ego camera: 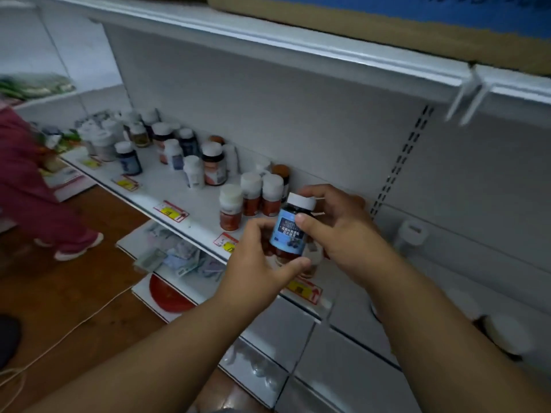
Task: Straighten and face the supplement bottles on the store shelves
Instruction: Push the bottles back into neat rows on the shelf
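Both hands hold one blue-label bottle out in front of the white store shelf.

White shelf (179,201) runs from far left to near right, its front lip carrying four yellow-and-red price tags (170,211), with bare board open along the front between the bottle clusters and a clear back panel above. Wooden floor (98,281) lies left, where a person in pink trousers (32,186) stands. Three white-capped red-label bottles (252,193) stand upright together just behind the hands; more mixed bottles crowd farther left, too blurred to count. Left hand (256,263) curls its fingers round the base of the blue-label bottle (290,231); right hand (337,225) pinches it near the white cap, thumb across the label. The bottle is tilted slightly, off the shelf.
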A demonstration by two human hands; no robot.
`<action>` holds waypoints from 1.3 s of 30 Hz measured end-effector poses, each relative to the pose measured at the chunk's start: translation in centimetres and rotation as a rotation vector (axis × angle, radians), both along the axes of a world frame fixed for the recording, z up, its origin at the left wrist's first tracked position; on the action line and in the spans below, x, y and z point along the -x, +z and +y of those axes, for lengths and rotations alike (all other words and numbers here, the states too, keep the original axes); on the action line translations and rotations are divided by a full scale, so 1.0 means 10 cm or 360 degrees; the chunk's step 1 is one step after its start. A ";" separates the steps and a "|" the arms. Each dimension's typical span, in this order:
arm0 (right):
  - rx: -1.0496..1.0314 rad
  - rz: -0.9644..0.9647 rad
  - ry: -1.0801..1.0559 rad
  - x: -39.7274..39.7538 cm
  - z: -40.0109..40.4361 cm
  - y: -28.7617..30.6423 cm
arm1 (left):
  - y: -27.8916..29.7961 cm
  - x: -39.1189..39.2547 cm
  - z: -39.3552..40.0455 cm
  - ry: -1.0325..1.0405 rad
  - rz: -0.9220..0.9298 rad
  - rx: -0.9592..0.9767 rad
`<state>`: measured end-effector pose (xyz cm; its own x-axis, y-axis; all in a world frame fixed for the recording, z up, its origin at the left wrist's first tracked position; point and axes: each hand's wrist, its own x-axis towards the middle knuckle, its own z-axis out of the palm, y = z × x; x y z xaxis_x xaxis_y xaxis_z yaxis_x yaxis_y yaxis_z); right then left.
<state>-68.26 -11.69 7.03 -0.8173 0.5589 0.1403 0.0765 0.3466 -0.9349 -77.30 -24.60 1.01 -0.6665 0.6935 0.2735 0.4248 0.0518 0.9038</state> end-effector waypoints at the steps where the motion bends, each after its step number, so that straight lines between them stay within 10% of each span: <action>1: -0.0031 -0.0029 0.0023 0.15 -0.08 0.00 | -0.02 0.16 -0.10 -0.0005 -0.0004 0.0009; 23: -0.0414 -0.0466 -0.0068 3.75 -0.98 -0.40 | -0.35 3.89 -1.23 -0.0003 -0.0004 0.0471; 32: -0.0587 -0.0541 -0.0091 4.74 -0.90 -0.93 | -0.36 5.12 -1.06 0.0179 0.1119 0.0557; 39: -0.0552 -0.0554 -0.0402 5.16 -1.04 -1.19 | -0.34 5.97 -0.57 -0.0723 0.1466 0.0959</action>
<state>-119.84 -22.06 -4.89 -0.6949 0.7126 0.0968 0.4812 0.5608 -0.6738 -136.96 -30.30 -2.42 -0.0499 0.9963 0.0699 0.9907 0.0405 0.1303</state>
